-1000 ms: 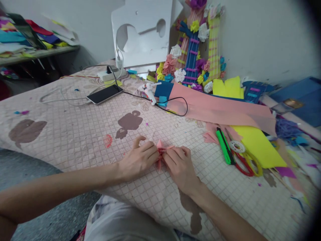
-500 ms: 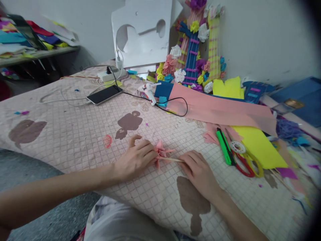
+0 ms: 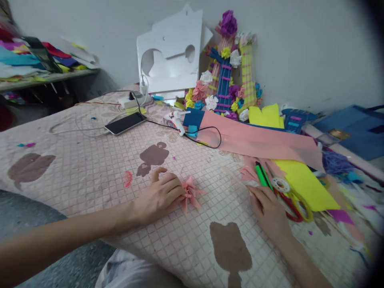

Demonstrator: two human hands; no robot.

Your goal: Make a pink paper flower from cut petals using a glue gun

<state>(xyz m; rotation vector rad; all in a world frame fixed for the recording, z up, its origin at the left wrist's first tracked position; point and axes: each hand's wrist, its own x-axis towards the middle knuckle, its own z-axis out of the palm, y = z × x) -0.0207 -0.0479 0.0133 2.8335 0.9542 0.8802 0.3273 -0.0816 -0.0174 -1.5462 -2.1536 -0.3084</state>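
My left hand [image 3: 159,197] lies on the quilted bed cover [image 3: 90,168], fingers closed on a small pink paper flower [image 3: 191,193] and pressing it down. Off to the right, my right hand [image 3: 268,209] rests with fingers drawn together on a thin wooden stick [image 3: 237,181], a blurred streak pointing back toward the flower. This hand lies just below a green utility knife [image 3: 262,176] and beside red and yellow scissors [image 3: 295,205].
A white tape spool [image 3: 281,185], yellow paper [image 3: 303,182] and a long pink sheet [image 3: 261,138] lie right. Behind are a glue gun [image 3: 177,118] with black cord, a phone [image 3: 125,123], a power strip [image 3: 132,100], a white foam board [image 3: 171,56] and flower-covered paper guitars [image 3: 226,76].
My right hand let go of the flower, drew a thin stick out to the right and now sits near the scissors. My left hand stayed on the flower. The view tilted slightly.
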